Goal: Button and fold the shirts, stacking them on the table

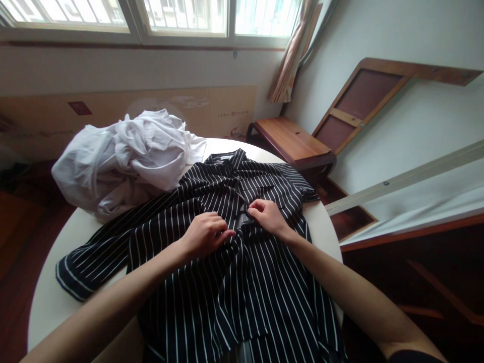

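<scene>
A black shirt with white stripes point(196, 297) lies spread front up, its collar point(227, 157) toward the window and one sleeve point(91, 267) stretched out to the left. My right hand point(267, 216) pinches the edge of the front opening near mid-chest, where the fabric is lifted and parted. Just left of that opening, my left hand point(207, 233) rests over the striped cloth, fingers loosely bent and thumb apart from them, with no cloth visible between.
A round white table point(49, 307) bears the shirt. Crumpled white cloth point(132, 156) is heaped at its back left. Beyond the table stand a low wooden stool point(291, 136), a curtain point(289, 65) and a window. A wooden panel point(351, 108) leans at the right wall.
</scene>
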Available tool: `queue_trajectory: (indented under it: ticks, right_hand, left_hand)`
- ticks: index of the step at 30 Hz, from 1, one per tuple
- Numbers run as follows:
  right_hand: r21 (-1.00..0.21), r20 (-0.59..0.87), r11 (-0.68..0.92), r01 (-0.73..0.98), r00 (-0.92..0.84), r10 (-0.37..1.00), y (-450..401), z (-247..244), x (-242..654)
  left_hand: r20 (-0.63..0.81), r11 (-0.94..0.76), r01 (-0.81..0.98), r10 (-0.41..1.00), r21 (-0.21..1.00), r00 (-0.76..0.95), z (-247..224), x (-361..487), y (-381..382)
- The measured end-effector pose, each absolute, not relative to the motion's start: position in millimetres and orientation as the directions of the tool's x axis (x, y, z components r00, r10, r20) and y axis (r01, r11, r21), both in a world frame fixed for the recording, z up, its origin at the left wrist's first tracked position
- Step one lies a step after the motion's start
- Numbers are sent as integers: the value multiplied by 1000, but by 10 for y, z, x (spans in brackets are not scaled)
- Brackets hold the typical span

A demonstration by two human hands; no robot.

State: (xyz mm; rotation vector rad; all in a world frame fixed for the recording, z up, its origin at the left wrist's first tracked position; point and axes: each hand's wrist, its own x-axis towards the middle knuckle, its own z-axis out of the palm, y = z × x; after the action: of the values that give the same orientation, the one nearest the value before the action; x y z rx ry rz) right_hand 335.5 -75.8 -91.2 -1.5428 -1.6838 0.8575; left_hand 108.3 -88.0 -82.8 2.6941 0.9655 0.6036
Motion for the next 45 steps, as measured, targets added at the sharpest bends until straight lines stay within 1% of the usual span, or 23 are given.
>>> queue_trajectory:
  ticks: [2,4,7,9,12,14,16,19,21,23,25,28,31,33,36,38,39,41,45]
  right_hand:
    - [-872,27,64,486,-81,996,-769,-932,3337]
    - [-904,-9,24,426,-76,997,-772,-946,3328]
    - [-940,-72,-49,337,-56,996,-772,-949,3327]
    - [-952,-99,-80,296,-48,994,-774,-942,3329]
    - [-960,-92,-77,269,-44,995,-781,-924,3321]
    - [-960,-60,-45,275,-46,997,-785,-905,3302]
    - [-949,-20,-1,316,-59,998,-784,-883,3274]
    - [-918,32,58,392,-73,997,-771,-860,3223]
    - [-910,58,83,407,-74,996,-754,-857,3190]
    - [-911,74,96,402,-70,995,-735,-863,3162]
    - [-913,81,98,396,-60,995,-717,-873,3144]
    - [-915,82,96,391,-54,995,-696,-878,3134]
    - [-920,81,94,381,-48,996,-681,-860,3136]
    - [-925,89,97,367,-41,995,-672,-845,3136]
    - [-925,104,117,363,-56,993,-660,-847,3127]
    - [-916,99,117,384,-68,993,-653,-871,3116]
    - [-910,91,110,399,-68,994,-650,-887,3111]
    - [-901,73,91,424,-58,996,-648,-918,3104]
    - [-898,65,76,433,-41,997,-647,-943,3100]
  left_hand:
    - [284,-627,675,779,389,560,-836,1181,-761]
    - [215,-560,729,827,394,519,-855,1294,-652]
    - [104,-547,757,829,356,550,-891,1441,-562]
    - [65,-533,778,836,334,545,-907,1501,-549]
    - [30,-508,801,850,316,527,-913,1525,-554]
    - [21,-496,799,853,339,521,-911,1512,-541]
    - [14,-450,783,870,431,492,-907,1491,-503]
    - [-28,-277,704,921,654,389,-898,1460,-416]
    - [-65,-170,614,938,771,341,-894,1444,-364]
    - [-87,-109,538,942,836,325,-897,1430,-332]
    - [-89,-88,486,940,870,330,-909,1420,-318]
    - [-66,-106,449,934,887,350,-932,1411,-316]
    - [-24,-158,498,940,853,340,-926,1417,-332]
    - [16,-215,594,947,775,322,-895,1434,-361]
    - [76,-269,737,956,621,285,-837,1476,-421]
    - [98,-286,760,954,584,284,-814,1500,-450]
    - [99,-292,751,951,593,292,-811,1508,-456]
    - [74,-278,707,949,650,305,-819,1509,-448]
    - [-34,-157,593,954,790,297,-864,1470,-393]
